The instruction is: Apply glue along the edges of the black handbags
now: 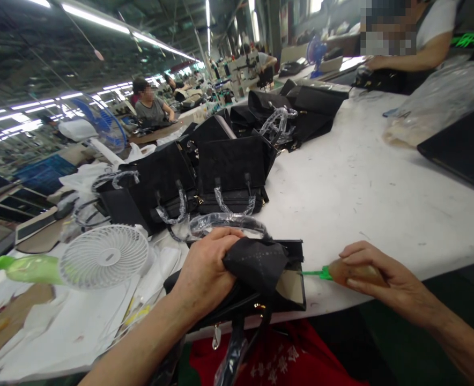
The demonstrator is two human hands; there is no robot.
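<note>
The folded flap of a black fabric handbag [261, 262], at the near edge of a white worktable [361, 187], is gripped by the left hand [205, 273]; its contents are hidden. A green-tipped, brown-handled tool [321, 274] is clasped in the right hand [382, 273]. Beyond, black handbags with plastic-wrapped handles [229, 166] are lined up.

Bright tube lights [100, 19] overhead (edges warped)

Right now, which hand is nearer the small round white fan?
Left. The left hand grips the black fabric handbag just right of the fan; the right hand sits farther right, beyond the handbag, holding a green-tipped tool.
</note>
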